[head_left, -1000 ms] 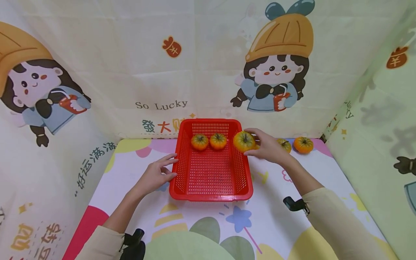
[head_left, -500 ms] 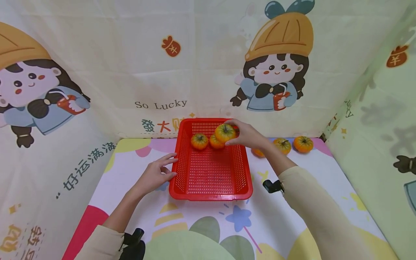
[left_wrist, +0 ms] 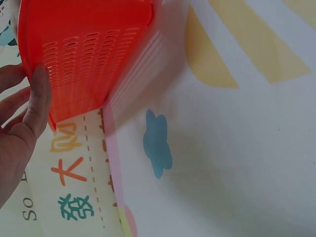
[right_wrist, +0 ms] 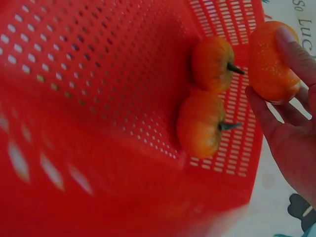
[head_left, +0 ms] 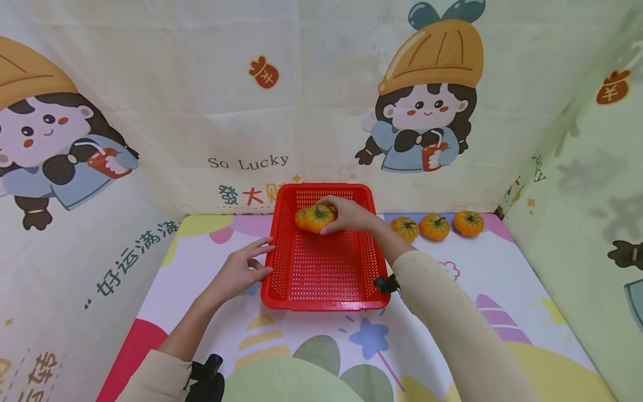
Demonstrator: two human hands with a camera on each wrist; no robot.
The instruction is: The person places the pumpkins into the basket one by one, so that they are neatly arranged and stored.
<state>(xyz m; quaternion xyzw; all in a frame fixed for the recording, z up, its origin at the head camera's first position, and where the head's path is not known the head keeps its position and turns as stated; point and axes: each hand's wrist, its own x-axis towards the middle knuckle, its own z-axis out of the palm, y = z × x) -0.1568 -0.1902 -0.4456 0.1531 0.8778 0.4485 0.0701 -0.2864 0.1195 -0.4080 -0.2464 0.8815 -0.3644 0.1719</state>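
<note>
A red perforated plastic basket (head_left: 326, 305) stands upright on the table. My right hand (head_left: 349, 215) holds a small orange-and-green pumpkin (head_left: 319, 218) over the back of it, gripped between thumb and fingers. In the right wrist view the held pumpkin (right_wrist: 270, 61) is above two others in the basket: one pumpkin (right_wrist: 212, 64) and a second pumpkin (right_wrist: 198, 126), side by side with stems up. From the head, only part of one basket pumpkin (head_left: 301, 218) shows; the other is hidden. My left hand (head_left: 238, 273) touches the basket's left rim with extended fingers (left_wrist: 38, 101).
To the right of the basket, three more pumpkins lie in a row near the back: a left one (head_left: 404, 229), a middle one (head_left: 435, 226) and a right one (head_left: 469, 223). A printed cloth wall (head_left: 321, 111) rises behind the table (head_left: 201, 290).
My right hand has carried the pumpkin from the basket's right edge leftward over the pumpkins inside. The left hand and basket have stayed in place.
</note>
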